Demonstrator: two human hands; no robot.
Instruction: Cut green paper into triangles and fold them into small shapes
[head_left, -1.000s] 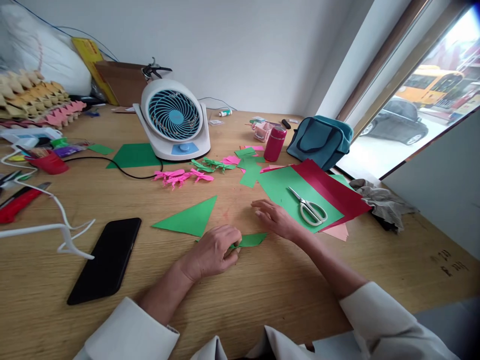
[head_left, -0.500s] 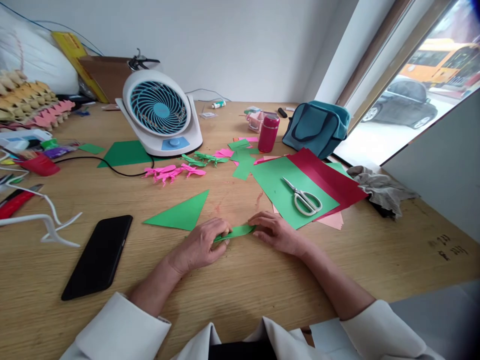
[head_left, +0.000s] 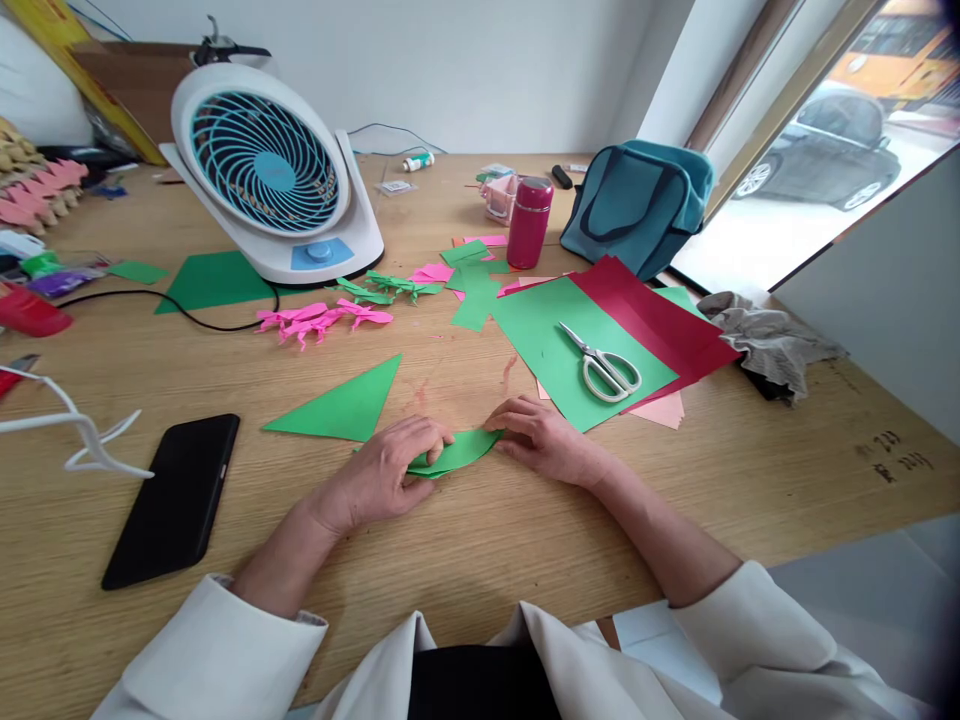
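A folded piece of green paper (head_left: pixel 463 451) lies between my two hands near the front middle of the table. My left hand (head_left: pixel 390 463) is closed on its left end, with the thumb below and the fingers over the top. At the other end, my right hand (head_left: pixel 541 441) pinches the paper's right tip between thumb and fingertips. The paper bows a little, and its layers gape along the near edge. Just beyond my left hand lies a flat green paper triangle (head_left: pixel 341 402). White-handled scissors (head_left: pixel 601 365) rest on a green sheet (head_left: pixel 536 335) to the right.
A black phone (head_left: pixel 174 500) and a white cable (head_left: pixel 90 440) lie at the left. Farther back are pink paper figures (head_left: pixel 319 320), green figures (head_left: pixel 386 287), a fan (head_left: pixel 274 175), a red flask (head_left: pixel 529 222) and a teal bag (head_left: pixel 637 208). Red sheets (head_left: pixel 652 325) lie at the right.
The green paper between my hands now shows wider, its layers more spread at the near edge. Both hands keep hold of its ends. The whole view has shifted downward and closer.
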